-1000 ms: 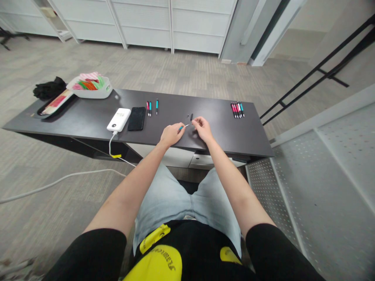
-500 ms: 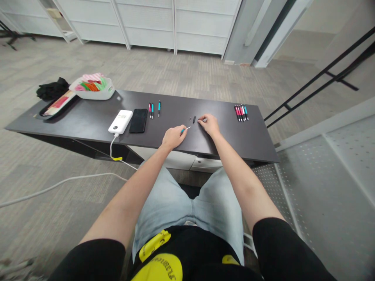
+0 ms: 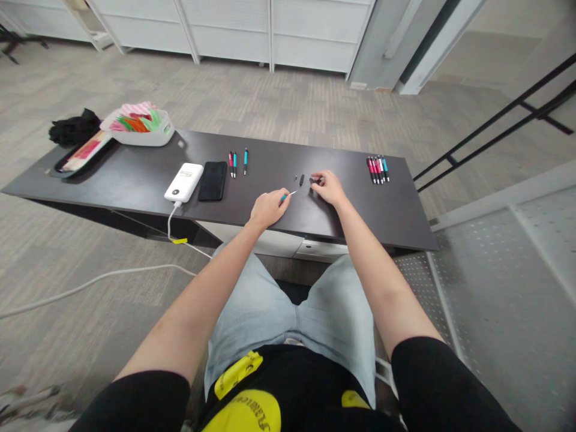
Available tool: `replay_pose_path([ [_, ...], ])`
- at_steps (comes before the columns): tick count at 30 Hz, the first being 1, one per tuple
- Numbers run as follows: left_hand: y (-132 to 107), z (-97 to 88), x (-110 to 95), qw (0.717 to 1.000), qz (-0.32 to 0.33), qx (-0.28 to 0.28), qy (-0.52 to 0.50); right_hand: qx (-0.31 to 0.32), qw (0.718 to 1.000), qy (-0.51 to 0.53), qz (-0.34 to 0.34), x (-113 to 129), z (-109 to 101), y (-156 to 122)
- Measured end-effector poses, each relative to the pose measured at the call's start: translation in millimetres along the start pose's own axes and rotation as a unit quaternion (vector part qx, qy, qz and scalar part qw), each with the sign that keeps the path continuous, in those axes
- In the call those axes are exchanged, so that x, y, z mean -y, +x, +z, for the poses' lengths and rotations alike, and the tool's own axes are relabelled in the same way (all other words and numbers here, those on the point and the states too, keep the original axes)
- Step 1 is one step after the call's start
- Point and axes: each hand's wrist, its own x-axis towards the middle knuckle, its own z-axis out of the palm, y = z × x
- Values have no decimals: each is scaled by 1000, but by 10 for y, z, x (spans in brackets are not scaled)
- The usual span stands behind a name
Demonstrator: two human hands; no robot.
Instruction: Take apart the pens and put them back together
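My left hand rests at the table's near side, fingers closed round a blue pen barrel. A thin pale refill sticks out of the barrel toward the right. My right hand hovers low over the tabletop, thumb and fingers parted, and I see nothing held between them. Just left of its fingertips lies a short black pen grip. Beside that is a tiny metallic piece, too small to make out fully.
Several red and blue pens lie in a row at the right of the dark table. Left of centre are a pen pair, a blue pen, a phone, a cabled power bank and a white basket.
My right hand's fingers have parted from a pinch, and the hand has shifted slightly right, away from the black grip. My left hand keeps hold of the barrel. The view has tilted slightly.
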Motion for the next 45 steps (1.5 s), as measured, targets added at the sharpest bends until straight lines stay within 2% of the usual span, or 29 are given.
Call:
replay_pose_path([
  [9,3,-9,-22,1000,-8,6,11,36,999,8,19,128,-128,57],
  [17,-6,-33,-41,1000,-8,8,9,17,1000,7,-11,133,-18,106],
  [24,11,5,2,1000,0,3,13,20,999,27,12,150,1,68],
  [26,12,3,-1,1000,5,1,19,5,998,58,24,158,-22,58],
  [30,9,-18,-24,999,11,4,40,-68,991,112,16,177,-42,-79],
  [32,11,-17,-24,999,18,3,46,-48,991,122,-15,194,-7,-220],
  [34,15,-3,-12,998,26,-2,48,15,991,125,-42,225,60,-379],
  [36,18,14,4,998,40,-6,52,65,988,128,-49,276,140,-516],
  [39,15,19,9,996,57,-1,65,92,988,112,-44,377,212,-626],
  [42,7,-5,-11,996,57,6,74,95,991,91,-28,436,145,-636],
  [45,5,-23,-27,996,49,11,74,78,993,86,-2,370,-87,-604],
])
